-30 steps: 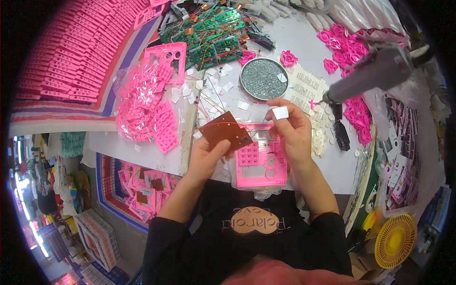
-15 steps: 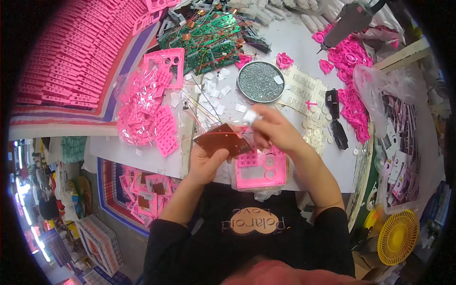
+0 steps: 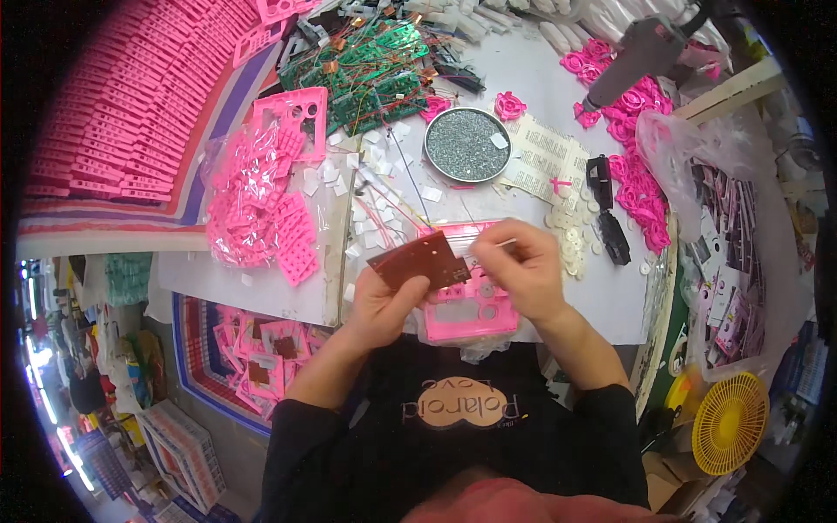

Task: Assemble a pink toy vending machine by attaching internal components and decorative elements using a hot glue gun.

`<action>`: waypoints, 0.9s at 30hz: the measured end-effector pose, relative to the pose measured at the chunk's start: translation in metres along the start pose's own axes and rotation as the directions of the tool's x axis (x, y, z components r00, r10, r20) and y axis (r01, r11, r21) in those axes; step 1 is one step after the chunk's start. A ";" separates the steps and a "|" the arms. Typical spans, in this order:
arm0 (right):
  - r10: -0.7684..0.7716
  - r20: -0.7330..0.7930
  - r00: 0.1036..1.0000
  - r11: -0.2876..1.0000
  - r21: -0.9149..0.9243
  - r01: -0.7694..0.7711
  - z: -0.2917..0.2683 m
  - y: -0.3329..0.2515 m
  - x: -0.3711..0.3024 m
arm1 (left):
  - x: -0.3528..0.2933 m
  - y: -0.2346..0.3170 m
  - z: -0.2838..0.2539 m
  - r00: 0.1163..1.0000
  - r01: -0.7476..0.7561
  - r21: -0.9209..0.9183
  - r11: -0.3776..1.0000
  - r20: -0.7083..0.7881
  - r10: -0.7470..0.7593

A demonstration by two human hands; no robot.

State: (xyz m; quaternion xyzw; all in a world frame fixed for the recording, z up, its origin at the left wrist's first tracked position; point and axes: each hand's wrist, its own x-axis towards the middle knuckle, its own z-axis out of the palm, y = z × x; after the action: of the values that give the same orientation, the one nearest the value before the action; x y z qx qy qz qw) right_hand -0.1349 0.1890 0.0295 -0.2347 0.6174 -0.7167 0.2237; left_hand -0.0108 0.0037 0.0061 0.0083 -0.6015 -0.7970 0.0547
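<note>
My left hand point(image 3: 381, 307) grips a brown circuit board point(image 3: 417, 263), thumb on its bare face, the board tilted up. Thin wires point(image 3: 418, 199) run from behind it toward the far side. My right hand point(image 3: 530, 277) is closed in a pinch just right of the board; what its fingertips hold is too small to make out. Pale thin strands point(image 3: 462, 241) show between the board and those fingers. Under both hands lies a pink plastic casing point(image 3: 445, 328) with a rectangular window and round holes, near the table's front edge.
Beyond the hands stand a round tin of small metal screws point(image 3: 469, 144) and scattered white squares point(image 3: 377, 157). Green circuit boards point(image 3: 384, 78) pile up at the back, bagged pink parts point(image 3: 253, 200) at left. A grey electric screwdriver point(image 3: 641, 57) hangs at the upper right, above pink rings point(image 3: 641, 200).
My right hand has come down toward the board's right edge; the white square in its fingers no longer shows. The board in my left hand has turned slightly. The whole view has shifted a little.
</note>
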 end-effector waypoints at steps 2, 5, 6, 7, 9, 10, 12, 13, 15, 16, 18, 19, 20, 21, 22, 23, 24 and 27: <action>0.182 -0.161 0.970 0.967 0.207 -0.147 -0.011 0.000 -0.020 | -0.007 -0.005 -0.010 1.000 -0.002 -0.019 1.000 0.002 0.002; 0.388 -0.230 0.893 0.902 0.293 -0.317 -0.031 -0.009 -0.067 | -0.021 0.007 -0.012 0.983 0.182 0.097 0.979 0.002 -0.183; 0.477 -0.210 0.853 0.867 0.269 -0.419 -0.044 -0.013 -0.088 | -0.028 0.020 -0.008 0.961 0.275 0.163 0.948 -0.014 -0.276; 0.596 -0.054 0.801 0.793 0.199 -0.576 -0.065 -0.013 -0.110 | -0.031 0.029 -0.006 0.946 0.264 0.333 0.905 0.092 -0.309; 0.778 0.163 0.607 0.615 0.004 -0.789 -0.106 -0.015 -0.153 | -0.038 0.020 0.006 0.919 0.147 0.362 0.920 0.293 -0.262; 0.845 0.240 0.477 0.514 -0.120 -0.849 -0.120 -0.019 -0.168 | -0.039 0.016 0.002 0.851 -0.045 0.528 0.848 0.465 -0.244; 0.552 -0.047 0.832 0.463 -0.813 -0.353 -0.134 -0.032 -0.183 | -0.042 0.015 0.007 0.839 -0.120 0.533 0.838 0.506 -0.202; 0.430 -0.219 0.876 0.100 -0.953 -0.287 -0.137 -0.039 -0.179 | -0.043 0.013 0.008 0.834 -0.160 0.551 0.819 0.519 -0.186; 0.198 -0.122 0.973 0.387 -0.902 -0.192 -0.122 -0.062 -0.140 | -0.039 0.011 0.014 0.829 -0.229 0.557 0.798 0.542 -0.140; 0.202 0.121 0.972 0.483 -0.875 0.008 -0.106 -0.064 -0.119 | -0.034 0.009 0.018 0.814 -0.236 0.554 0.799 0.561 -0.149; 0.116 0.470 0.875 0.727 -0.641 0.248 -0.069 -0.042 -0.085 | -0.029 0.010 0.021 0.793 -0.234 0.549 0.803 0.585 -0.169; 0.025 0.557 0.830 0.843 -0.457 0.282 -0.051 -0.022 -0.073 | -0.029 0.008 0.022 0.802 -0.207 0.569 0.796 0.564 -0.195; 0.132 0.644 0.754 0.895 -0.404 0.188 -0.037 -0.018 -0.058 | -0.032 0.005 0.021 0.815 -0.174 0.594 0.785 0.535 -0.224; 0.265 0.634 0.726 0.949 -0.304 -0.081 -0.033 -0.013 -0.050 | -0.035 0.002 0.020 0.826 -0.141 0.617 0.774 0.504 -0.252; 0.299 0.624 0.722 0.952 -0.244 -0.184 -0.031 -0.005 -0.043 | -0.043 0.000 0.018 0.858 0.004 0.582 0.814 0.416 -0.301; 0.334 0.612 0.717 0.941 -0.178 -0.287 -0.028 0.002 -0.037 | -0.052 -0.002 0.016 0.875 0.145 0.525 0.838 0.327 -0.357; 0.275 0.578 0.768 0.961 -0.166 -0.220 -0.027 0.010 -0.028 | -0.058 -0.002 0.013 0.876 0.280 0.450 0.848 0.241 -0.417; 0.344 0.398 0.850 0.937 -0.205 -0.283 -0.019 0.021 -0.010 | -0.080 -0.016 0.012 0.876 0.476 -0.100 0.874 0.142 -0.461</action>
State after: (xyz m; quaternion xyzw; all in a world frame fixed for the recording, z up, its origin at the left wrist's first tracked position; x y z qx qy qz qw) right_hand -0.1382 0.2072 0.0061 -0.2970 0.6313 -0.5567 0.4510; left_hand 0.0667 0.0277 -0.0101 0.1047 -0.5295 -0.8236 -0.1740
